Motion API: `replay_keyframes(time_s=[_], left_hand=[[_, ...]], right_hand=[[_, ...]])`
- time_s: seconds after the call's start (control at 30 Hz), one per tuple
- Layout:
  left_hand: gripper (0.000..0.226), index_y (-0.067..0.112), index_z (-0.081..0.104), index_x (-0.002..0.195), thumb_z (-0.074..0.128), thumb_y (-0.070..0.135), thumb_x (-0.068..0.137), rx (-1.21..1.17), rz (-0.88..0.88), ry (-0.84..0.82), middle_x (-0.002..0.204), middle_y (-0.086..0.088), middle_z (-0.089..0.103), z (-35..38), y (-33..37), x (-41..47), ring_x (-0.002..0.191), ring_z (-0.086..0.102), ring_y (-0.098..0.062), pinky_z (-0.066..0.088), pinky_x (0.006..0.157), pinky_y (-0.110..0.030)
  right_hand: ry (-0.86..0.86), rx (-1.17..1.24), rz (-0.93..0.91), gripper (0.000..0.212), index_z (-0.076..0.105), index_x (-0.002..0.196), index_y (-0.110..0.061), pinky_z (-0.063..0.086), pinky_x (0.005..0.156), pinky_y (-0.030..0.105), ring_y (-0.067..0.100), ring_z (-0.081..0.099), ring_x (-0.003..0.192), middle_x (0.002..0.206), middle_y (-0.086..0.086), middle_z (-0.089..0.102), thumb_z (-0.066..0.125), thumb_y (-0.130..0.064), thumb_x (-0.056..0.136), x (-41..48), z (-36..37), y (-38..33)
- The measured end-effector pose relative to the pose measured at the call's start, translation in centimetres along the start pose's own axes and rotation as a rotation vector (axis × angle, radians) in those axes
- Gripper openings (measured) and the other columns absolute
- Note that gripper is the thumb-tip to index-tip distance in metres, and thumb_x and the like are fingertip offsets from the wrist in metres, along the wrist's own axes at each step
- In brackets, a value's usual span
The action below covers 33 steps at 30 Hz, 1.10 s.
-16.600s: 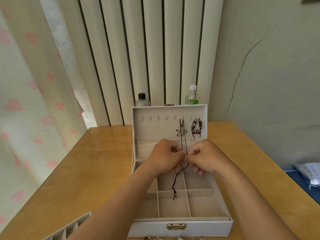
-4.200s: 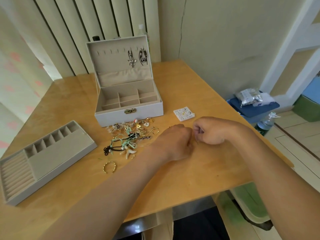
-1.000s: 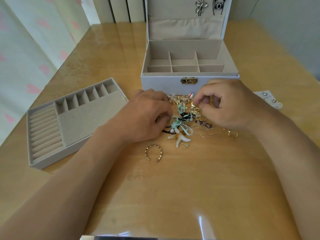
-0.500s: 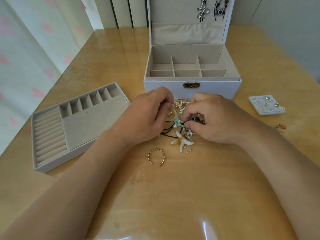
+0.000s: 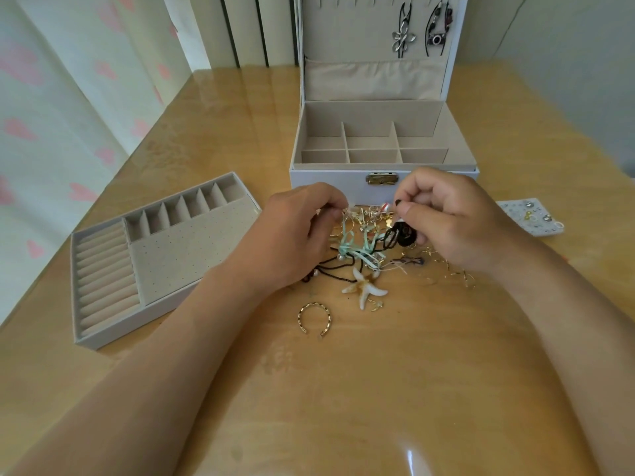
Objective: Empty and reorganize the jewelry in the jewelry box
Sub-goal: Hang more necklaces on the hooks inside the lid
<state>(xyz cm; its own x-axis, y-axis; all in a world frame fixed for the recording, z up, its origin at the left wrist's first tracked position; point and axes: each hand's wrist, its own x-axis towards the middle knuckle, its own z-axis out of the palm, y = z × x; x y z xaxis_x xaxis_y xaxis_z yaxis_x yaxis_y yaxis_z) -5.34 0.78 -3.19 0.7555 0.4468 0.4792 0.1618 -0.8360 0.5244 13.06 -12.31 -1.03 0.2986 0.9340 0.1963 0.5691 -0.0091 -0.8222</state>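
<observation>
The right hand (image 5: 453, 221) pinches a looped black cord (image 5: 400, 235) between thumb and forefinger, raised over the tangle (image 5: 364, 231) of chains and gold pieces on the table (image 5: 343, 389), just in front of the box (image 5: 326, 180). The left hand (image 5: 292, 235) curls its fingers at the tangle's left edge; whether it pinches a strand cannot be told. The box stands open, nothing showing in its compartments, two necklaces (image 5: 403, 36) hanging in the lid. The tray (image 5: 171, 255) lies to the left; a starfish (image 5: 366, 286) and a cuff (image 5: 314, 319) lie near the tangle, and a card (image 5: 525, 218) to the right. The emptying looks done and the sorting is in hand. Next, the cord likely needs teasing free of the mint ribbon (image 5: 347, 240), with the other hand pinning the tangle, before it goes to a hook or compartment.
</observation>
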Motion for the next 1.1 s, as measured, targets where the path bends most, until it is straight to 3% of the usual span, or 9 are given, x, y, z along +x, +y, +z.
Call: replay_keyframes(time_s=[0.07,0.17,0.27,0.47,0.67,0.77,0.87,1.0,1.1], left_hand=[[0.015,0.011,0.067,0.107,0.056,0.005,0.097,-0.03,-0.02,0.027,0.078,0.025,0.057,0.0,0.0,0.0,0.068,0.058,0.01,0.041,0.066,-0.006],[0.018,0.011,0.067,0.109,0.054,0.004,0.098,-0.064,-0.04,0.051,0.085,0.021,0.062,0.0,0.1,-0.1,0.069,0.059,0.012,0.04,0.065,-0.004],[0.021,0.01,0.067,0.111,0.053,0.003,0.099,-0.092,-0.049,0.081,0.092,0.012,0.069,0.1,0.3,-0.1,0.067,0.06,0.012,0.039,0.063,-0.002],[0.02,0.013,0.068,0.11,0.053,0.005,0.1,-0.196,-0.155,0.167,0.098,0.006,0.073,0.1,0.7,0.0,0.051,0.061,-0.014,0.047,0.052,-0.017],[0.021,0.016,0.066,0.105,0.05,0.004,0.099,-0.281,-0.256,0.296,0.087,0.007,0.069,-0.1,1.3,0.1,0.052,0.062,-0.016,0.051,0.05,-0.027],[0.023,0.018,0.065,0.1,0.048,0.003,0.096,-0.292,-0.304,0.357,0.08,0.01,0.069,-0.2,1.5,0.3,0.058,0.065,-0.015,0.046,0.052,-0.02],[0.024,0.022,0.066,0.095,0.047,0.007,0.092,-0.316,-0.349,0.396,0.074,0.009,0.067,-0.4,1.3,0.4,0.056,0.062,-0.019,0.045,0.049,-0.025],[0.026,0.018,0.069,0.091,0.046,0.01,0.083,-0.323,-0.323,0.304,0.071,0.005,0.068,-0.4,1.3,0.3,0.05,0.052,-0.008,0.041,0.048,-0.021],[0.026,0.015,0.073,0.091,0.048,0.011,0.083,-0.2,-0.19,0.118,0.076,0.003,0.069,0.0,1.1,-0.1,0.064,0.057,-0.007,0.043,0.057,-0.021]], right_hand=[[0.014,0.061,0.027,0.008,0.059,0.081,-0.023,0.048,0.059,0.048,0.032,0.052,0.057,0.071,0.018,0.063,0.054,-0.029,0.083,0.1,-0.2,0.0],[0.036,0.16,0.061,0.009,0.059,0.08,-0.018,0.044,0.056,0.031,0.014,0.054,0.055,0.06,-0.003,0.062,0.053,-0.025,0.083,0.1,-0.7,-0.1],[0.038,0.224,0.093,0.009,0.058,0.081,-0.015,0.043,0.047,0.026,0.013,0.054,0.052,0.062,-0.012,0.062,0.051,-0.021,0.082,0.0,-1.0,-0.3],[0.08,0.301,0.119,0.013,0.061,0.073,-0.018,0.033,0.041,0.023,0.021,0.044,0.041,0.059,0.005,0.051,0.05,-0.018,0.081,0.0,-1.6,-0.5],[0.128,0.456,0.129,0.009,0.052,0.074,-0.007,0.022,0.042,0.019,0.013,0.035,0.035,0.048,-0.001,0.044,0.048,-0.014,0.078,0.0,-1.8,-0.9],[0.19,0.492,0.152,0.008,0.052,0.072,-0.01,0.021,0.043,0.02,0.014,0.036,0.038,0.053,0.004,0.044,0.049,-0.016,0.076,0.1,-1.9,-0.9],[0.26,0.517,0.158,0.011,0.054,0.069,-0.017,0.021,0.045,0.022,0.018,0.036,0.044,0.058,0.01,0.046,0.049,-0.018,0.078,0.4,-2.0,-0.5],[0.289,0.57,0.099,0.009,0.05,0.074,-0.012,0.015,0.043,0.024,0.018,0.037,0.035,0.059,0.008,0.053,0.045,-0.015,0.082,0.5,-2.2,-0.6],[0.271,0.625,0.065,0.012,0.049,0.077,-0.011,0.012,0.042,0.027,0.018,0.039,0.033,0.066,0.012,0.058,0.043,-0.011,0.087,0.3,-2.2,-0.9]])
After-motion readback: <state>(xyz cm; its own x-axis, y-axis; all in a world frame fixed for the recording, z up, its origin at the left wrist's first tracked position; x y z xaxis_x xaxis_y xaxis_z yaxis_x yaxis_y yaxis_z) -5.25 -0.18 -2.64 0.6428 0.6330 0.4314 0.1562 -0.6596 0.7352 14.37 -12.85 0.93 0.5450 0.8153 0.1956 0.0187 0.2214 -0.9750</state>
